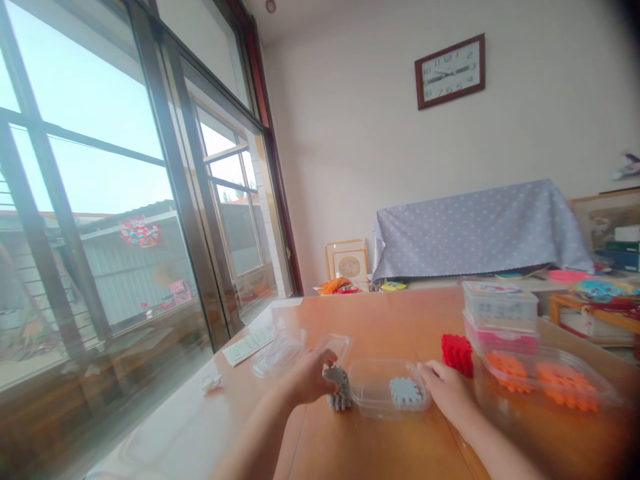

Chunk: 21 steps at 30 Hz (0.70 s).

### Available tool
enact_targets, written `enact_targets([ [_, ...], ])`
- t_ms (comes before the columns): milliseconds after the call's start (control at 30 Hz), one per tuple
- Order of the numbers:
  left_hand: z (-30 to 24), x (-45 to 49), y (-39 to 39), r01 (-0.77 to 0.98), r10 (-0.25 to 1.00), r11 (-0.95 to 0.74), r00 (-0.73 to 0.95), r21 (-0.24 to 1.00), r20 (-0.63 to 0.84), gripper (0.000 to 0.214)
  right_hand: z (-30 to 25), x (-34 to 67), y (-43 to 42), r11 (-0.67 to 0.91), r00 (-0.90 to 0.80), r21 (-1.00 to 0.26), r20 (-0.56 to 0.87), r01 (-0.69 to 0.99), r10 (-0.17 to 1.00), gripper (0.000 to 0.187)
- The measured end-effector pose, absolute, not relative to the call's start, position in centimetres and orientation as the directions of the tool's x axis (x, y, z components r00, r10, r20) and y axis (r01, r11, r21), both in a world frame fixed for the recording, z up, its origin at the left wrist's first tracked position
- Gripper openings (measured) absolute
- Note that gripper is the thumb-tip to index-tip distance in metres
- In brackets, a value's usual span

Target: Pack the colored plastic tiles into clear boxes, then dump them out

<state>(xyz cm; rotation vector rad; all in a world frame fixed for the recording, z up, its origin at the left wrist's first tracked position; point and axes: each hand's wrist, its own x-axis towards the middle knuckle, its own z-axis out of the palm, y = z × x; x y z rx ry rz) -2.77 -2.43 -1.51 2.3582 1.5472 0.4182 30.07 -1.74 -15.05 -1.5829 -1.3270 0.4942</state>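
Note:
My left hand [311,377] is closed at the upper left of a stack of grey notched pieces [340,395], thumb and fingers curled against it. The stack stands on the table just left of a clear plastic container [367,404]. Inside the container, on its right side, lie grey notched pieces [406,391]. The fingers of my right hand [441,381] are closed on the container's right rim. Behind my left hand is a clear plastic lid or tray [339,345], partly covered by the hand.
A red notched stack [457,355] stands beyond my right hand. Farther right, a clear container [607,393] holds orange notched pieces [565,385], beside stacked plastic boxes [500,307]. Leftward lie clear packaging [280,353], a printed sheet [249,347] and a small whitish item [212,383]. Windows line the left.

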Motion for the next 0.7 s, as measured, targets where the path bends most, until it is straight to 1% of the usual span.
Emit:
enact_targets([
  [167,-0.4,-2.0,-2.4,0.82,0.905,-0.425,0.403,0.383,0.14,0.047,-15.0,29.9,-1.7,0.082,0.328,-0.849,0.289,0.522,0.899,0.041],
  [333,-0.5,2.3,-1.9,0.735,0.831,-0.556,0.502,0.389,0.24,0.038,-14.7,29.7,-1.8,0.09,0.341,-0.858,0.295,0.506,0.893,0.041],
  [433,-1.6,5.7,-1.7,0.73,0.82,-0.57,0.535,0.378,0.204,0.037,-14.5,29.7,-1.8,0.093,0.342,-0.859,0.298,0.504,0.891,0.042],
  [533,-3.0,8.5,-1.5,0.722,0.816,-0.566,0.56,0.397,0.143,0.042,-14.3,29.8,-1.8,0.108,0.34,-0.857,0.311,0.504,0.888,0.043],
  [700,-4.6,11.1,-1.3,0.733,0.821,-0.548,0.563,0.403,0.095,0.047,-13.9,29.9,-1.7,0.126,0.34,-0.854,0.33,0.505,0.881,0.041],
])
